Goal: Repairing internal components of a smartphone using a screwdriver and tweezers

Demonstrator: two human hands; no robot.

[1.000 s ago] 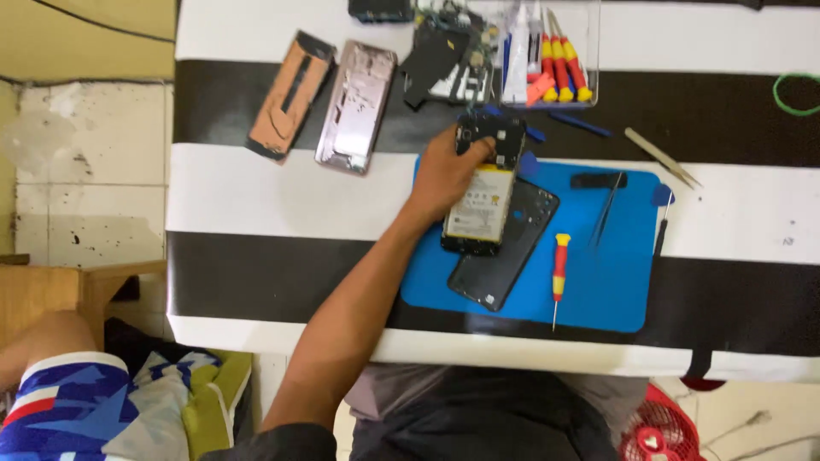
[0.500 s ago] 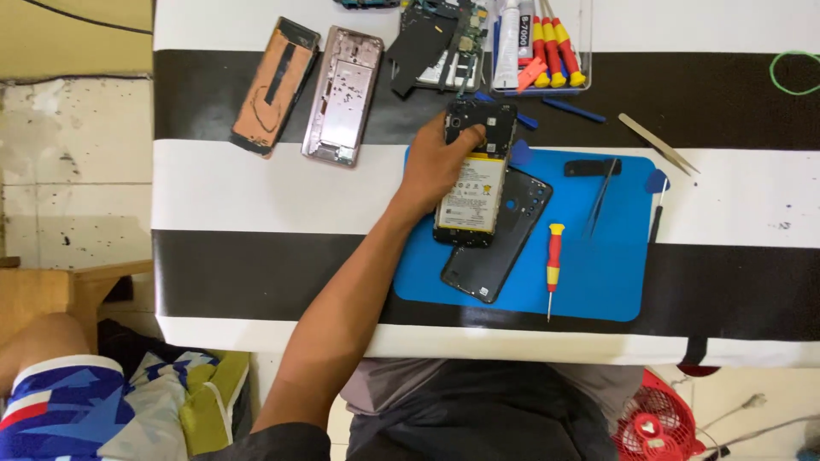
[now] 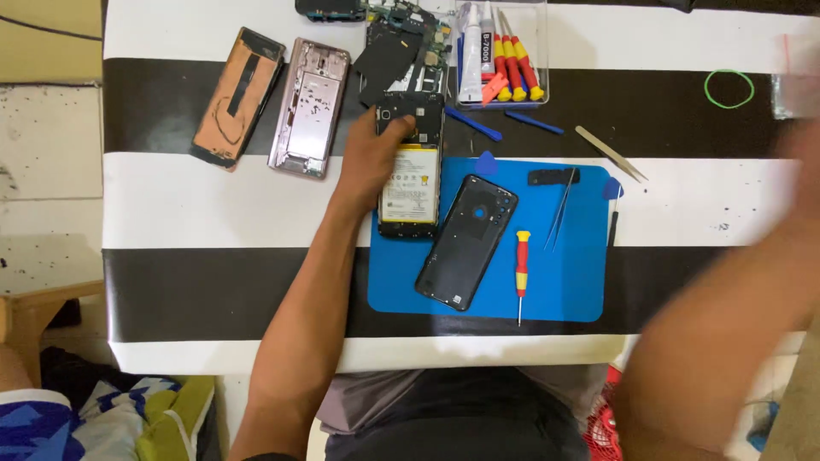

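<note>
My left hand (image 3: 369,155) grips the upper left edge of an opened phone (image 3: 412,183), whose yellow-and-white battery is exposed. The phone lies upright, half on the left edge of a blue work mat (image 3: 559,290). A black back cover (image 3: 465,242) lies tilted on the mat just right of the phone, apart from it. Beside the cover lie a red-and-yellow screwdriver (image 3: 521,265) and thin tweezers (image 3: 559,209). My right hand (image 3: 803,149) is a blur at the right edge over the table, its forearm crossing the lower right. Its fingers cannot be made out.
The table (image 3: 213,205) has black and white stripes. A copper phone frame (image 3: 237,98) and a pink phone frame (image 3: 309,107) lie at the back left. Circuit boards (image 3: 401,51) and a clear tray (image 3: 500,60) of screwdrivers and glue sit behind. A green rubber band (image 3: 729,88) lies far right.
The opened phone has come off the black cover, moved left and turned upright under my left hand. My right arm has swung into view at the right, blurred.
</note>
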